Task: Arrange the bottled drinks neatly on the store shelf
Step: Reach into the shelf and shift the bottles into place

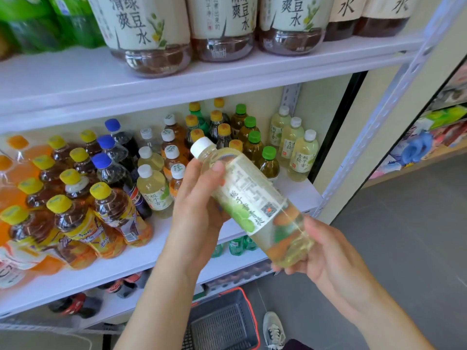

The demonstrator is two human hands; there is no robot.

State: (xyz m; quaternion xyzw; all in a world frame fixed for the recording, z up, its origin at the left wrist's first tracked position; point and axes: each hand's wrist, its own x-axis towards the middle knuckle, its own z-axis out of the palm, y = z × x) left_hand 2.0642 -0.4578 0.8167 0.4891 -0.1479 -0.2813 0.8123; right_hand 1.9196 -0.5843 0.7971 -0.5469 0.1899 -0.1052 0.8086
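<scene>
My left hand (199,213) is wrapped round the upper half of a pale yellow-green bottle (249,195), thumb pressed on its shoulder just below the white cap (202,145). My right hand (328,253) cups the base with its fingers curled under it. The bottle lies tilted across the middle of the frame, cap toward the upper left and base toward the lower right, held in the air in front of the middle shelf (300,195) and touching none of the stock. Behind it, right of centre, three matching pale bottles (302,156) stand in a row running back toward the wall. Just left of them stands a row of green-capped bottles (253,145). Further left I see blue-capped dark bottles (111,168). In the lower left, yellow-capped tea bottles (78,221) lean in a loose cluster, with orange drinks (17,170) at the left edge. Along the top of the frame, large cream-labelled bottles (151,34) stand on the upper shelf (75,79). At bottom centre a grey basket (222,322) with a red rim sits on the floor just beside a grey shoe (274,329).
</scene>
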